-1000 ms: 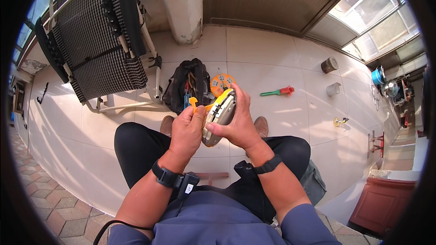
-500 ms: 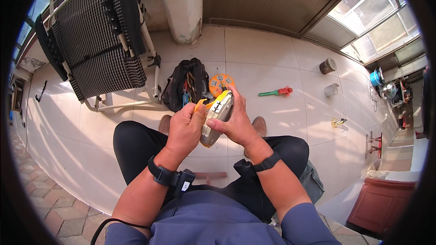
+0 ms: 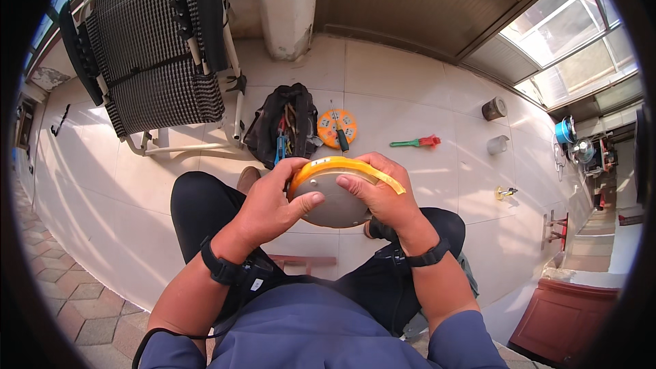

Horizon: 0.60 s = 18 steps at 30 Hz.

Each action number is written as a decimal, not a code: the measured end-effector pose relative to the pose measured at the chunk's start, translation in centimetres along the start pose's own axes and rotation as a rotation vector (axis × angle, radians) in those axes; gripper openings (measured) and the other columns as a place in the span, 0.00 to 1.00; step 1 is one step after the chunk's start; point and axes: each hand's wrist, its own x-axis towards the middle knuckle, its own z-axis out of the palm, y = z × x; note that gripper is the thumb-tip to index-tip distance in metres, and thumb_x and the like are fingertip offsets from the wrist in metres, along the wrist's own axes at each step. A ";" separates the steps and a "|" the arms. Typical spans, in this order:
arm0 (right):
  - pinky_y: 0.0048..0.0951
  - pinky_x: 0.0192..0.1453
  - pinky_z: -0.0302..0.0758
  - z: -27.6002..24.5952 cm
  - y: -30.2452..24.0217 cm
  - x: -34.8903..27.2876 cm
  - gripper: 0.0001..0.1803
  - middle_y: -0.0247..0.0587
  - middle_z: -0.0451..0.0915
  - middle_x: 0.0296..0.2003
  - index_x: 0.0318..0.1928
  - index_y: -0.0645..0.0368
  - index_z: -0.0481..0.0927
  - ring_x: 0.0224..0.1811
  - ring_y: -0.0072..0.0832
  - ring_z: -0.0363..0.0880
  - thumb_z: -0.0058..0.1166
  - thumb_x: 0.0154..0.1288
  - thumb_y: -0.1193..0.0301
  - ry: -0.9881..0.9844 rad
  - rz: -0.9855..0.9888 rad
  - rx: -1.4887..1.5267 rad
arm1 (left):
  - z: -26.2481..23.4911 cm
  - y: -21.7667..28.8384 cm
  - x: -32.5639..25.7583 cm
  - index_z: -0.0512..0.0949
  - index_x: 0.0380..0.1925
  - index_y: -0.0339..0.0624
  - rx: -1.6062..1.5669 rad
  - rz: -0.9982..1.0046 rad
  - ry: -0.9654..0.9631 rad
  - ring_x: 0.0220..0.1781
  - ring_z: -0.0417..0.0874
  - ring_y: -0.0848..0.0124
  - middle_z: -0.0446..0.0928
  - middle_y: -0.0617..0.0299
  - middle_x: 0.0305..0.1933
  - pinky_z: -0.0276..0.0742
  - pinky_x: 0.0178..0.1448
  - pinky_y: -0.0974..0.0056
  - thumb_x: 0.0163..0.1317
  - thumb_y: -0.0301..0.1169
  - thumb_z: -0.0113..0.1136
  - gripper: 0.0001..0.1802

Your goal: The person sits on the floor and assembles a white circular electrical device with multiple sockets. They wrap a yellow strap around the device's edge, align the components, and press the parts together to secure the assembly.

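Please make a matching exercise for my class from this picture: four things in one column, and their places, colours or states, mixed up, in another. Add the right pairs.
Things
1. Round case
2. Bag
3. Disc
4. Chair

Descriptions
A. Orange, with a black-handled tool lying on it
B. Dark checked fabric on a pale frame
C. Held between the left hand and the right hand
D. Black and open, with tools inside

Right pairs: 1-C, 2-D, 3-A, 4-B
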 end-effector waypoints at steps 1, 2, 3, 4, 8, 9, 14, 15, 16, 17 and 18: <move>0.25 0.43 0.78 0.4 0.0 -0.4 0.18 0.33 0.85 0.35 0.44 0.57 0.85 0.37 0.20 0.81 0.74 0.62 0.59 0.019 0.000 0.010 | 0.6 -0.2 -0.9 0.69 0.65 0.35 -0.003 0.045 0.087 0.57 0.81 0.67 0.81 0.51 0.54 0.76 0.64 0.62 0.69 0.35 0.69 0.30; 0.23 0.44 0.77 0.8 0.0 -0.8 0.17 0.31 0.84 0.35 0.45 0.58 0.84 0.38 0.18 0.80 0.73 0.64 0.61 0.038 -0.001 0.021 | 1.0 -0.3 -1.3 0.71 0.64 0.35 -0.019 0.020 0.137 0.56 0.81 0.67 0.81 0.52 0.54 0.77 0.63 0.63 0.70 0.34 0.68 0.28; 0.21 0.44 0.77 1.1 0.2 -1.3 0.15 0.29 0.83 0.36 0.45 0.58 0.83 0.38 0.17 0.79 0.72 0.66 0.63 0.058 0.005 0.028 | 1.4 -0.6 -1.5 0.72 0.63 0.34 -0.040 -0.008 0.182 0.55 0.81 0.68 0.81 0.52 0.54 0.77 0.62 0.63 0.70 0.34 0.67 0.26; 0.21 0.47 0.75 1.4 0.7 -1.8 0.14 0.29 0.82 0.40 0.46 0.57 0.82 0.41 0.16 0.76 0.70 0.68 0.63 0.037 0.070 0.147 | 1.5 -0.7 -1.5 0.73 0.62 0.34 -0.092 -0.011 0.183 0.54 0.81 0.68 0.81 0.53 0.54 0.77 0.61 0.63 0.71 0.33 0.66 0.25; 0.20 0.52 0.74 1.3 2.9 -3.1 0.13 0.31 0.82 0.45 0.50 0.61 0.79 0.48 0.15 0.75 0.65 0.72 0.68 -0.008 0.154 0.386 | 1.7 -0.7 -1.6 0.77 0.57 0.36 -0.153 0.091 0.216 0.49 0.83 0.64 0.82 0.53 0.49 0.79 0.56 0.63 0.71 0.31 0.65 0.18; 0.21 0.53 0.75 1.5 2.4 -3.4 0.14 0.34 0.82 0.46 0.52 0.62 0.79 0.49 0.17 0.76 0.64 0.72 0.69 -0.011 0.091 0.362 | 1.7 -0.7 -1.7 0.78 0.56 0.37 -0.129 0.138 0.229 0.47 0.84 0.61 0.82 0.53 0.48 0.80 0.54 0.63 0.70 0.30 0.65 0.17; 0.28 0.62 0.75 1.8 -0.7 -4.6 0.21 0.43 0.83 0.54 0.61 0.64 0.80 0.56 0.26 0.80 0.65 0.69 0.74 -0.114 -0.131 0.151 | 1.0 -0.4 -2.8 0.81 0.51 0.39 0.047 0.355 0.182 0.40 0.83 0.56 0.80 0.52 0.40 0.80 0.45 0.60 0.66 0.31 0.68 0.16; 0.28 0.62 0.76 1.6 -0.6 -4.7 0.22 0.44 0.84 0.54 0.61 0.65 0.80 0.55 0.27 0.81 0.65 0.69 0.76 -0.156 -0.227 0.041 | 1.1 -0.3 -3.1 0.81 0.51 0.39 0.090 0.385 0.148 0.39 0.83 0.55 0.80 0.52 0.39 0.79 0.44 0.59 0.64 0.32 0.69 0.16; 0.28 0.62 0.76 1.4 -0.4 -4.7 0.22 0.46 0.84 0.54 0.62 0.65 0.80 0.55 0.29 0.81 0.65 0.68 0.77 -0.199 -0.321 -0.070 | 1.3 -0.2 -3.4 0.82 0.49 0.40 0.092 0.394 0.151 0.36 0.82 0.54 0.78 0.53 0.35 0.78 0.39 0.57 0.63 0.33 0.70 0.17; 0.29 0.61 0.77 1.3 -0.3 -4.8 0.23 0.47 0.84 0.54 0.62 0.66 0.80 0.55 0.30 0.82 0.65 0.67 0.79 -0.243 -0.415 -0.181 | 1.4 -0.3 -3.7 0.82 0.49 0.40 0.101 0.386 0.132 0.35 0.82 0.54 0.78 0.53 0.35 0.78 0.39 0.57 0.63 0.33 0.70 0.16; 0.28 0.59 0.78 1.5 -1.0 -5.4 0.20 0.48 0.85 0.52 0.58 0.65 0.83 0.52 0.31 0.83 0.67 0.65 0.79 -0.235 -0.357 -0.208 | 1.3 -0.7 -4.2 0.82 0.48 0.40 0.114 0.375 0.116 0.35 0.82 0.54 0.79 0.53 0.35 0.77 0.38 0.57 0.63 0.33 0.69 0.16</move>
